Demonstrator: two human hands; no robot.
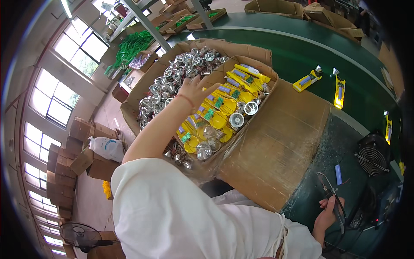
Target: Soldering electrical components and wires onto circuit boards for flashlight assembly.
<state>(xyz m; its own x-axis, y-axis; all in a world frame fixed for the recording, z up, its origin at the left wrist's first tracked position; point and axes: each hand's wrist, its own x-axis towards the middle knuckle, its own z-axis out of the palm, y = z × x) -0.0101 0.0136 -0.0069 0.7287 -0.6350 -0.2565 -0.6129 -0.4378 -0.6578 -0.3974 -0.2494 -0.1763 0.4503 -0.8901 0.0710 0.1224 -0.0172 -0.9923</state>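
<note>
My left hand (193,93) reaches over a large cardboard box (129,108), at the edge between loose silver lamp heads (161,86) and a smaller inner box. Its fingers are spread, with nothing visibly held. That inner box (264,100) holds several yellow flashlight bodies (217,116) with purple battery cells, green circuit boards and silver reflectors. At the lower right, my right hand (328,213) is closed round a thin tool with a metal tip and dark cable, which looks like a soldering iron (331,187). A loose purple battery cell (338,174) lies just beyond it.
A flat cardboard sheet (276,151) covers the bench between my hands. Yellow flashlights (307,80) lie on the green conveyor (297,47), one lit. A small black fan (371,159) stands at the right. Stacked cartons (60,172) and a floor fan (79,235) are at the left.
</note>
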